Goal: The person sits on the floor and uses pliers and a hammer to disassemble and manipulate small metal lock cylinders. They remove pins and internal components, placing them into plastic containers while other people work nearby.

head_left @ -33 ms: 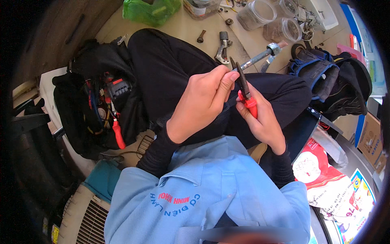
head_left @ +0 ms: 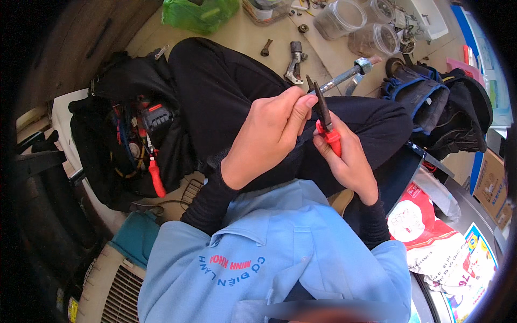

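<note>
far to the left of the pliers (head_left: 323, 112), you have a black bag (head_left: 86, 134) standing open, tools visible inside; among them a red-handled tool (head_left: 155, 175) lies with its handle towards you. beyond the pliers and to their left, a green plastic bag (head_left: 202, 16) sits on the floor (head_left: 237, 51), and nearer to them a small metal fitting (head_left: 266, 47) lies there too. just left of the pliers is your left hand (head_left: 269, 132): its fingers are curled in, the thumb pressed over, pinching the lower end of a grey rod (head_left: 340, 77). a pipe cutter (head_left: 295, 59) lies on the floor just beyond the pliers. the rod slants past the pliers' jaws, up and to the right, with a nut (head_left: 364, 65) near its far end; whether the jaws grip it, you cannot be told from this view. your right hand (head_left: 347, 161), at the near end of the pliers, has its fingers closed around the red handles. beyond and right of the pliers stand clear plastic containers (head_left: 339, 22). farther right is a black-and-blue tool pouch (head_left: 423, 102); nearer you, a red-and-white plastic bag (head_left: 417, 223).
</note>
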Demonstrator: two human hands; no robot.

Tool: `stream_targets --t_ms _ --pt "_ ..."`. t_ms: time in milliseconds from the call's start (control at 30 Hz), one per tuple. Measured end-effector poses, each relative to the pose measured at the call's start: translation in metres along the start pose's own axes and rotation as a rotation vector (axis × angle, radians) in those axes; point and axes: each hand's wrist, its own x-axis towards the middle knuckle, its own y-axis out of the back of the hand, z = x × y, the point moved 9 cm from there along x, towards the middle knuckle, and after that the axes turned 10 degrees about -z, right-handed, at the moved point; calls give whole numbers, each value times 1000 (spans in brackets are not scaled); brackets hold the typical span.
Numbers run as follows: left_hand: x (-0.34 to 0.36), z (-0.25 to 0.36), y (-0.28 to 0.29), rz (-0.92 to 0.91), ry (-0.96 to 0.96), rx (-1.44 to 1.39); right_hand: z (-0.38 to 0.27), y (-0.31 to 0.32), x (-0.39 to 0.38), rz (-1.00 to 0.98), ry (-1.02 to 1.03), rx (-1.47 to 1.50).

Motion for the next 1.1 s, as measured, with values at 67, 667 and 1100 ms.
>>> stream_targets --t_ms 67,667,1100 --pt "1 -1 -2 -20 4 9 4 0 -1 -1 -21 19" --pt "1 1 -4 -24 -22 21 3 -2 -5 55 -3 92" --pt "2 -2 -5 -54 -56 90 11 -8 -5 111 17 228"
